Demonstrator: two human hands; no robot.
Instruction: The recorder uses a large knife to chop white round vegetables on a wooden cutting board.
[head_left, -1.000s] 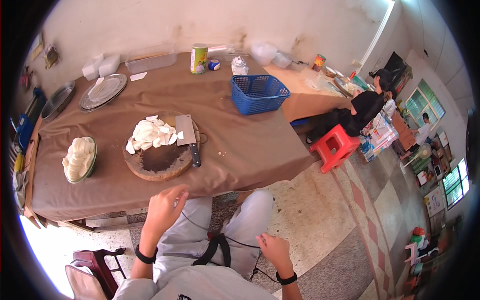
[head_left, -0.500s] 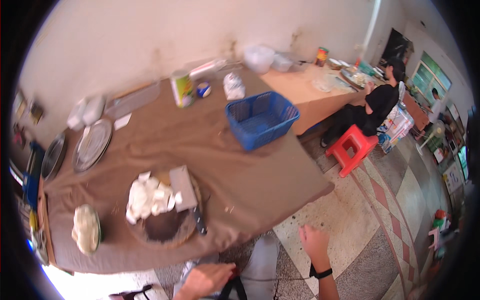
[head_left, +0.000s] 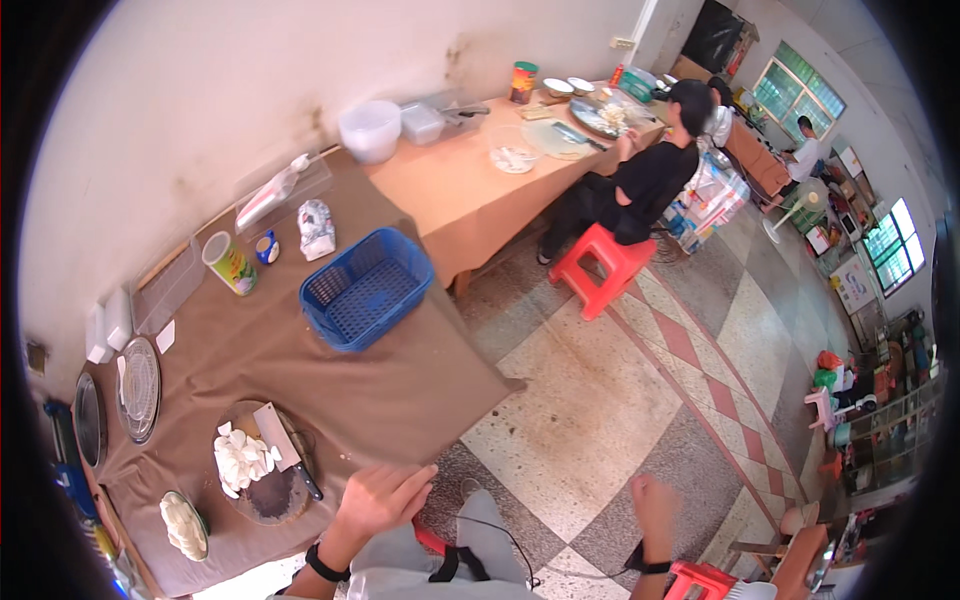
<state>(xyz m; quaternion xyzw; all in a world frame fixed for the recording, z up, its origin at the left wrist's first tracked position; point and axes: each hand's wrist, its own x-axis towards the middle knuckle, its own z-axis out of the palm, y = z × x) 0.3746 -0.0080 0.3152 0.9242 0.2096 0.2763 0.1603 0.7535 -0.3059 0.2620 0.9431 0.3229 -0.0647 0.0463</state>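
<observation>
My left hand hangs open with its fingers apart at the near edge of the brown-covered table, holding nothing. My right hand is a closed fist over the tiled floor, away from the table, with nothing visible in it. Left of my left hand lies a round wooden chopping board with a pile of white cut pieces and a cleaver resting on it. A bowl of white pieces sits at the table's near left corner.
A blue plastic basket, a tall can, a small packet and metal plates stand on the brown table. A person in black sits on a red stool at an orange table. Another red stool is by my right.
The view has swung to the right and away from the table. My right hand rose and closed into a fist; my left hand came up to the table's edge.
</observation>
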